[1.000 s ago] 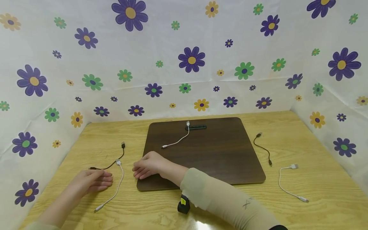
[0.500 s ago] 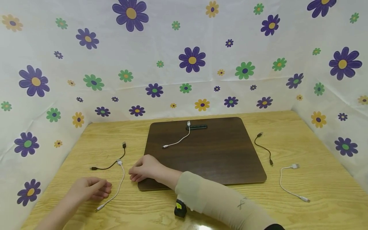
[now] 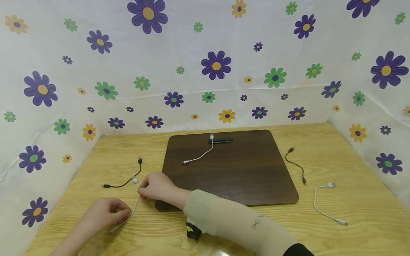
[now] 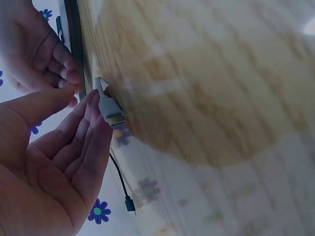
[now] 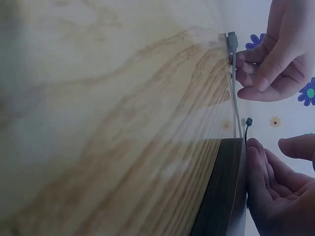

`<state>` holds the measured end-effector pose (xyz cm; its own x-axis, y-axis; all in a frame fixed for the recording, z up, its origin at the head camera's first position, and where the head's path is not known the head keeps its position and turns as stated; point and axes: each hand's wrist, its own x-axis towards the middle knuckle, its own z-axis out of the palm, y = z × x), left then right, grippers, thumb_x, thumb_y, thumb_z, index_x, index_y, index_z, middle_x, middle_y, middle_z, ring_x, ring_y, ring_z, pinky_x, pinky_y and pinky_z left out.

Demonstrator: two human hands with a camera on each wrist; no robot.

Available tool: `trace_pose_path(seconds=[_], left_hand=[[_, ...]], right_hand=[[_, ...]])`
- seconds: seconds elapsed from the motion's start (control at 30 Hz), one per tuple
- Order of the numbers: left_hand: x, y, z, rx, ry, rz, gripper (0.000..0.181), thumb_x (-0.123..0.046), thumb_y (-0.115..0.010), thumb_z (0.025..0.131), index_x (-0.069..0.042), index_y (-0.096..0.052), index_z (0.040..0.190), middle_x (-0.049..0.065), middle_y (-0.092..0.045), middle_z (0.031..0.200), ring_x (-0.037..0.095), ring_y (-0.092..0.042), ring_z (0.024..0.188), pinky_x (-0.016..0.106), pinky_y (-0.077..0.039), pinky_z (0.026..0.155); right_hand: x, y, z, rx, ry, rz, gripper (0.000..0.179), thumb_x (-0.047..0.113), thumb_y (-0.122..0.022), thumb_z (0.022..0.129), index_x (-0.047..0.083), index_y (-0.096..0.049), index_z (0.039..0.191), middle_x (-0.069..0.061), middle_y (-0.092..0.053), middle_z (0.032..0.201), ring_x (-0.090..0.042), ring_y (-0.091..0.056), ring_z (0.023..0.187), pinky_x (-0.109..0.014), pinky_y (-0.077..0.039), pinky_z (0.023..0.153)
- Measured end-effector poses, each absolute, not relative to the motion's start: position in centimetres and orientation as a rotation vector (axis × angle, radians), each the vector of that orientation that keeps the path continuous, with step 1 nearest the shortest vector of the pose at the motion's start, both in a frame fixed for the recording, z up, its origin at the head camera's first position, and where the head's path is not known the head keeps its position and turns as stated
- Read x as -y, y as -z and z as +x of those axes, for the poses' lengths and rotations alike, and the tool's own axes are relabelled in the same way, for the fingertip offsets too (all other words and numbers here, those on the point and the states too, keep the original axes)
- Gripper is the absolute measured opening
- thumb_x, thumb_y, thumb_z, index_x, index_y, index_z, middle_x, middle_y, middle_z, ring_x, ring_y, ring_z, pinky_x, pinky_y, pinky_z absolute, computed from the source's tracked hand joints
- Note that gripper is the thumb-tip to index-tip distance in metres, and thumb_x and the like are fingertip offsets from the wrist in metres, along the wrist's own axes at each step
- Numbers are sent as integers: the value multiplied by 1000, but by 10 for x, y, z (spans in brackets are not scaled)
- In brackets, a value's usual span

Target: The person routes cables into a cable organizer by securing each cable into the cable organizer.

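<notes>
A white USB cable point(image 3: 136, 205) lies on the wooden table between the two hands, its upper connector overlapping a black USB cable point(image 3: 120, 186). My left hand point(image 3: 104, 215) is beside the white cable's lower part, fingers loosely bent. In the left wrist view a gap shows between thumb and fingers, with the cable's connector point(image 4: 110, 109) just past the fingertips. My right hand point(image 3: 158, 187) reaches over the board's left edge, fingertips right at the white cable's upper part. The right wrist view shows its thumb and fingers point(image 5: 258, 167) apart with nothing between them.
A dark brown board point(image 3: 237, 170) with a dark handle slot point(image 3: 221, 141) lies mid-table, another white cable point(image 3: 200, 157) across it. To its right are a black cable point(image 3: 296, 164) and a third white cable point(image 3: 323, 213). A flowered cloth point(image 3: 189, 46) surrounds the table.
My right hand has moved left and off the board's edge to the white cable. My left hand has shifted slightly down and right, closer to the same cable, and its fingers have bent more.
</notes>
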<state>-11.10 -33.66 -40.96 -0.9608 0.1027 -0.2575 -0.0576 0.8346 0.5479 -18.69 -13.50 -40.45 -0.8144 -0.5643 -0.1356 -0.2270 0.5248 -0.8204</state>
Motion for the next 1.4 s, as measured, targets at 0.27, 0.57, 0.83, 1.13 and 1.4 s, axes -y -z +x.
trace_pose_path(seconds=[0.27,0.57,0.83,1.13,1.4], left_hand=[[325,411,-108,-2813,-674,56,12,-22,-85,90,-17,-76,85,-7,-70,77,8,-61,72,24,-49,64],[314,411,-107,-2809,-641,44,14,-14,-85,89,-15,-72,83,-6,-68,75,10,-61,71,24,-48,62],[304,413,-105,-2848,-609,98,17,-13,-86,87,-16,-71,81,-7,-67,74,8,-60,71,25,-48,63],[292,411,-98,-2865,-558,98,20,-10,-87,85,-17,-70,78,-8,-68,74,7,-60,71,27,-51,65],[293,411,-96,-2837,-595,53,18,-9,-86,84,-16,-71,76,-6,-67,72,9,-60,67,26,-51,62]], right_hand=[[146,405,-190,-2532,984,-701,22,17,-69,102,13,-85,86,4,-76,69,-2,-53,51,-13,-43,51],[157,410,-191,-2689,781,-707,53,23,-73,99,20,-54,50,12,-38,43,-4,-32,39,-16,-27,40],[164,410,-192,-2793,632,-569,63,40,-78,98,19,-47,47,9,-37,39,-6,-37,37,-19,-31,38],[166,414,-197,-2827,598,-578,59,34,-83,92,20,-45,50,10,-37,46,-6,-38,43,-20,-30,40],[162,415,-201,-2688,747,-549,51,29,-80,94,18,-63,47,9,-53,42,-5,-44,40,-18,-35,41]])
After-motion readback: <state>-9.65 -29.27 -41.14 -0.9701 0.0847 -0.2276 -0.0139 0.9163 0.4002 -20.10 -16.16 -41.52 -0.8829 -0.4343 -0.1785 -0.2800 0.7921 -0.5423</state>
